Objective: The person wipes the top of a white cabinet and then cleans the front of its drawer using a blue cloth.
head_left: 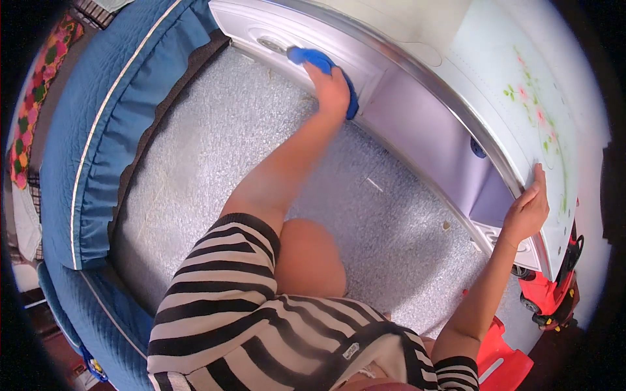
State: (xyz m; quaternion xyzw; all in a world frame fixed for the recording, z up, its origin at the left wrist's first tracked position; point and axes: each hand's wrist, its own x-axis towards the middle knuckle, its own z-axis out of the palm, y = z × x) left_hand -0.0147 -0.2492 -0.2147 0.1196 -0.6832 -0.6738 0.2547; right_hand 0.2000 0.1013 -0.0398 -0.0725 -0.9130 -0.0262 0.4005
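My left hand point(331, 90) is closed on a blue cloth point(317, 58), pressing it to the white drawer front point(310, 32) of a low cabinet. Beside the cloth is the drawer's oval metal handle point(270, 45). Part of the cloth hangs below my fingers, toward the drawer's lower edge. At the other end, my right hand point(527, 210) lies with fingers stretched out on the edge of the pale, flower-printed cabinet top point(482, 65). Between my hands is the cabinet's open lilac compartment point(417, 107), with a small dark blue thing point(477, 146) inside.
Grey speckled flooring point(202, 130) lies below the cabinet. A bed or sofa with a blue quilted, ruffled cover point(111, 130) stands on the left. A red toy vehicle point(548, 293) sits by the cabinet's right end, and a red plastic thing point(505, 362) near my right arm.
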